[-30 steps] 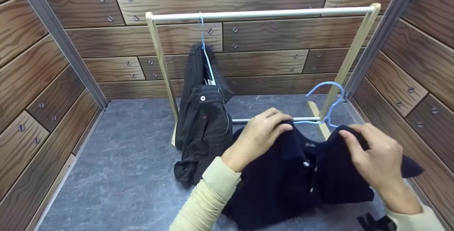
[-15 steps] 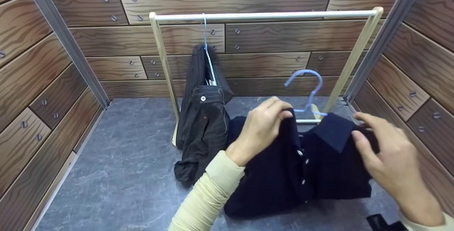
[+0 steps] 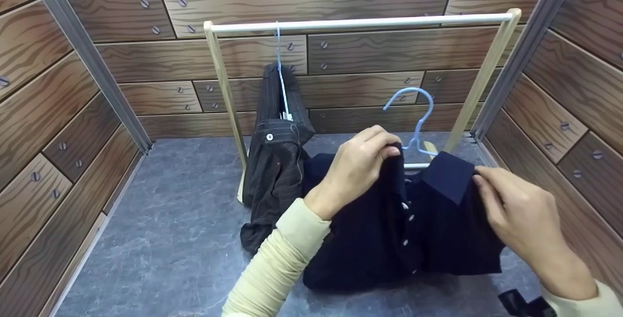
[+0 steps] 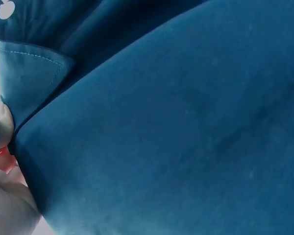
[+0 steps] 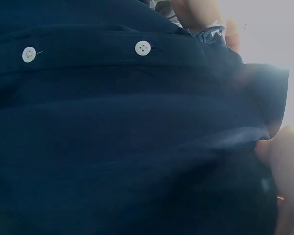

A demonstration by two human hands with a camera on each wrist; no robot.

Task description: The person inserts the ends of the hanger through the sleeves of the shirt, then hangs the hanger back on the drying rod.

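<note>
A dark navy button-up shirt [image 3: 360, 244] with white buttons is held up in front of the rack, its lower part near the grey floor. My left hand [image 3: 359, 168] pinches it by the collar, at the left side of the neck. With thumb and fingers my right hand [image 3: 521, 210] pinches the shoulder just beside the right collar point. Out of the neck rises the hook of a light blue hanger [image 3: 428, 105], the rest of it mostly hidden by the shirt. Cloth fills most of the left wrist view, where the left hand [image 4: 7, 196] grips its edge.
Behind the shirt stands a clothes rack [image 3: 365, 24] with a white top bar and wooden legs. Dark pinstriped trousers [image 3: 275, 161] hang from its left part on another blue hanger [image 3: 281, 73]. Wood-patterned walls [image 3: 365, 0] enclose the grey floor [image 3: 160, 229].
The hanger hook has moved left and up, and the shirt front has turned. My right hand left the collar and now pinches the shoulder beside it. The left hand has kept its grip, rising slightly.
</note>
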